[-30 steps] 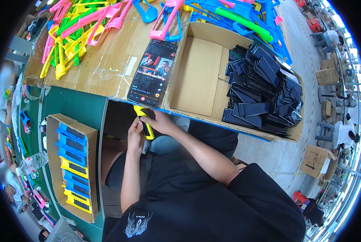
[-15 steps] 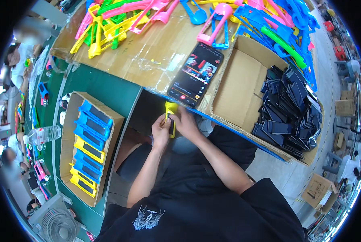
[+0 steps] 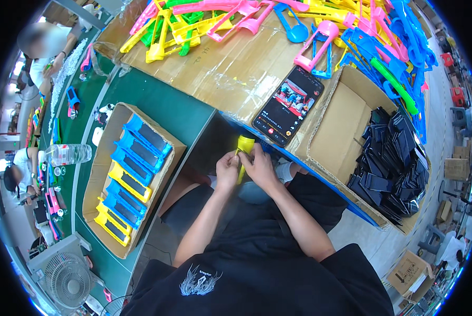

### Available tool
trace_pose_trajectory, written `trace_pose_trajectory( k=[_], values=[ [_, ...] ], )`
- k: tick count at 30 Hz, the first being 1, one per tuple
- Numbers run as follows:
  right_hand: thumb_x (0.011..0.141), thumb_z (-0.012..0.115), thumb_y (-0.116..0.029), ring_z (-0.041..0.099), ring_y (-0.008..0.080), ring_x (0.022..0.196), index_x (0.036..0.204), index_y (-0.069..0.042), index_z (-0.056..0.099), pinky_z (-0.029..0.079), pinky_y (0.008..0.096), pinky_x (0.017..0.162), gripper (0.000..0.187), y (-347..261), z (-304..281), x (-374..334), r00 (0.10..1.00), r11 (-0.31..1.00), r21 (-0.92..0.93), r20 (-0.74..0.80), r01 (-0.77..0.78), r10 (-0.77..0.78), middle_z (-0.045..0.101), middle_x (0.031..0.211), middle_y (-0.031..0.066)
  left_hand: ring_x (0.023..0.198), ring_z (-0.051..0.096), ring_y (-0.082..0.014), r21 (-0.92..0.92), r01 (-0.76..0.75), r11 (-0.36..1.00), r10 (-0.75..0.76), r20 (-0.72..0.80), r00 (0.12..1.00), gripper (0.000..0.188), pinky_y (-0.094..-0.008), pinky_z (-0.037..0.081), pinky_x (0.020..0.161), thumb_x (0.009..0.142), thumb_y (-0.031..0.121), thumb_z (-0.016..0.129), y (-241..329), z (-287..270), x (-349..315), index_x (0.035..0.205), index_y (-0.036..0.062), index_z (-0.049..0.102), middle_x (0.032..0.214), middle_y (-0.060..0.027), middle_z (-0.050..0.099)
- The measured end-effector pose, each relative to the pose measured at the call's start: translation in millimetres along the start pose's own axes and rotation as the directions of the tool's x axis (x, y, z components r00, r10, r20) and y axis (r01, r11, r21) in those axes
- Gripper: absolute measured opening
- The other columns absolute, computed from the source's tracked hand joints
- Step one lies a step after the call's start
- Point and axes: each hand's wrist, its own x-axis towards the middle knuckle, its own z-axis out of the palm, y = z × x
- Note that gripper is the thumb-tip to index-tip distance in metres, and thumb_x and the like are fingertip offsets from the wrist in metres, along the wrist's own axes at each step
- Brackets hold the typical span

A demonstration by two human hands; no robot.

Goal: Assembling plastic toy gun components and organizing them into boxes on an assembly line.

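From afar I see the left hand and right hand pinching a partly hidden yellow frame, seemingly to steady it, dark panels handily right of the grip.

Black shirt, feathery white print

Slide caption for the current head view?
Left hand and right hand hold a yellow plastic part near a phone and boxed black panels.
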Motion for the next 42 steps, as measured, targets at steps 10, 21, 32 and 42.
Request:
trace_pose_trajectory(
  k=[10, 21, 32, 42],
  values=[
    [0.094, 0.069, -0.024, 0.067, 0.0390, 0.094, 0.115, 0.003, 0.056, 0.052, 0.0465, 0.085, 0.036, 2.1, -12.6, 3.1, 0.989, 0.991, 0.084, 0.118, -0.103, 0.093, 0.068, 0.099, 0.0232, 0.097, 0.066, -0.0123, 0.200, -0.174, 0.964, 0.186, -0.045, 0.981, 0.024, -0.0273, 0.051, 0.091, 0.102, 0.002, 0.055, -7.3, 0.6, -2.9, 0.124, -0.0063, 0.061, 0.109, -0.0103, 0.071],
    [0.086, 0.080, -0.029, 0.070, 0.0255, 0.090, 0.109, 0.003, 0.063, 0.054, 0.0399, 0.084, 0.043, 7.8, -9.1, -0.7, 0.983, 0.978, 0.163, 0.149, -0.134, 0.110, 0.072, 0.097, 0.0142, 0.091, 0.070, -0.0184, -0.343, -0.002, 0.939, 0.033, 0.085, 0.996, 0.026, -0.0309, 0.056, 0.082, 0.107, 0.013, 0.048, 16.6, -8.0, -1.0, 0.127, -0.0031, 0.055, 0.101, -0.0123, 0.070],
    [0.076, 0.085, -0.032, 0.066, 0.0169, 0.071, 0.088, -0.002, 0.070, 0.052, 0.0350, 0.070, 0.036, 19.9, -3.6, -4.6, 0.915, 0.975, 0.107, 0.377, -0.195, 0.142, 0.071, 0.078, 0.0065, 0.078, 0.071, -0.0199, -0.163, 0.070, 0.984, -0.064, 0.041, 0.997, 0.022, -0.0311, 0.059, 0.072, 0.097, -0.003, 0.061, 25.3, -13.6, -5.4, 0.118, -0.0054, 0.054, 0.089, -0.0136, 0.071],
    [0.084, 0.081, -0.020, 0.065, 0.0112, 0.069, 0.092, -0.001, 0.071, 0.053, 0.0314, 0.064, 0.023, 4.7, -11.0, -4.3, 0.924, 0.882, 0.405, 0.372, -0.242, 0.083, 0.070, 0.077, 0.0042, 0.088, 0.072, -0.0191, -0.297, 0.032, 0.954, 0.001, 0.111, 0.994, 0.031, -0.0303, 0.059, 0.080, 0.096, -0.003, 0.063, 26.9, -15.1, -6.6, 0.125, -0.0051, 0.054, 0.103, -0.0132, 0.072]
  ],
)
